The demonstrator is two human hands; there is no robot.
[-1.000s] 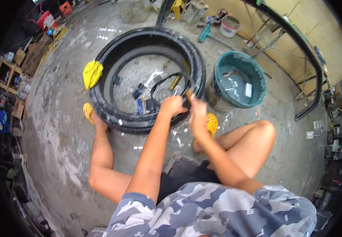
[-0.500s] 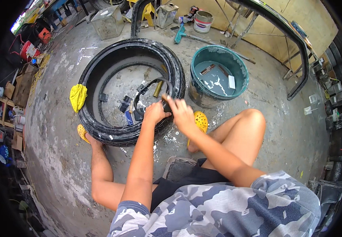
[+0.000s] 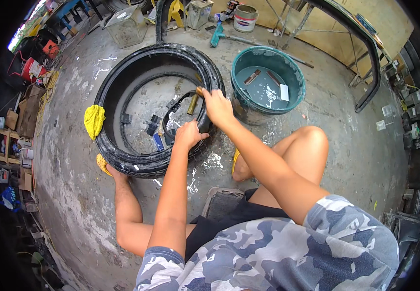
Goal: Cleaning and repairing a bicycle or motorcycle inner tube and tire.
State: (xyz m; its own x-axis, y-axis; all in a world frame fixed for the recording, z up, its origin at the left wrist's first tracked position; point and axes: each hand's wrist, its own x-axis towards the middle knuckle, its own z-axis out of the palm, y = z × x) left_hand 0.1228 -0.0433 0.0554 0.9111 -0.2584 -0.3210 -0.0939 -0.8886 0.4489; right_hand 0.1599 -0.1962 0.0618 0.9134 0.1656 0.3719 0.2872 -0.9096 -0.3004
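A big black tire (image 3: 122,153) lies flat on the floor before me, with a yellow cloth (image 3: 94,121) over its left edge. My left hand (image 3: 189,135) is closed on the tire's near right edge, thumb out to the right. Just above it, my right hand (image 3: 216,107) grips a small brown block (image 3: 200,91) at the right rim. Inside the tire are a curved black band (image 3: 168,119), a brass-coloured cylinder (image 3: 192,106), a blue piece (image 3: 158,142) and several dark pieces (image 3: 152,125).
A teal bucket (image 3: 249,104) holding liquid and small bars stands right of the tire. Behind are a long-handled squeegee (image 3: 218,35), a white pail (image 3: 245,22) and a curved black frame (image 3: 372,72). Assorted gear lines the left (image 3: 6,140). My legs (image 3: 302,150) flank the tire.
My right hand with the brown block has moved up along the tire's right rim, away from my left hand, which stays at the near right edge. The view has shifted slightly.
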